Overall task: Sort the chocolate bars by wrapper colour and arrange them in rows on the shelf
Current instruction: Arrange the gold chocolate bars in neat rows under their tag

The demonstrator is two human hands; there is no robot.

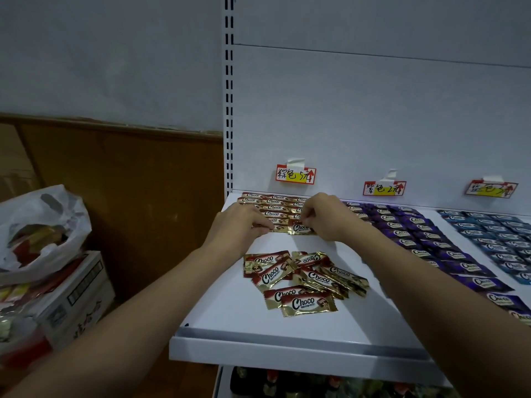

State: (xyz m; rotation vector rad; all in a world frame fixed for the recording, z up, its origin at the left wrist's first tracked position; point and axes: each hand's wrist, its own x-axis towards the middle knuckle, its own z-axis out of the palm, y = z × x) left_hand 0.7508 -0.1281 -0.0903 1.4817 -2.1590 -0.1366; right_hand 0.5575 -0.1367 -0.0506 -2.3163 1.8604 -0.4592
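Red-and-gold Choco bars lie in neat rows (273, 206) at the back left of the white shelf (230, 326). My right hand (327, 216) pinches one red-gold bar (300, 228) at the front of those rows. My left hand (241, 226) rests beside it, fingertips on another red-gold bar (277, 227). A loose heap of red-gold bars (304, 280) sits mid-shelf between my forearms. Purple bars (425, 239) fill rows to the right, and blue bars (500, 239) lie at the far right.
Three handwritten price labels (296, 174) are taped to the shelf's back panel above each colour. Left of the shelf, a white plastic bag (43, 225) sits on a cardboard box (74, 297). A lower shelf with dark packets (316, 383) shows below.
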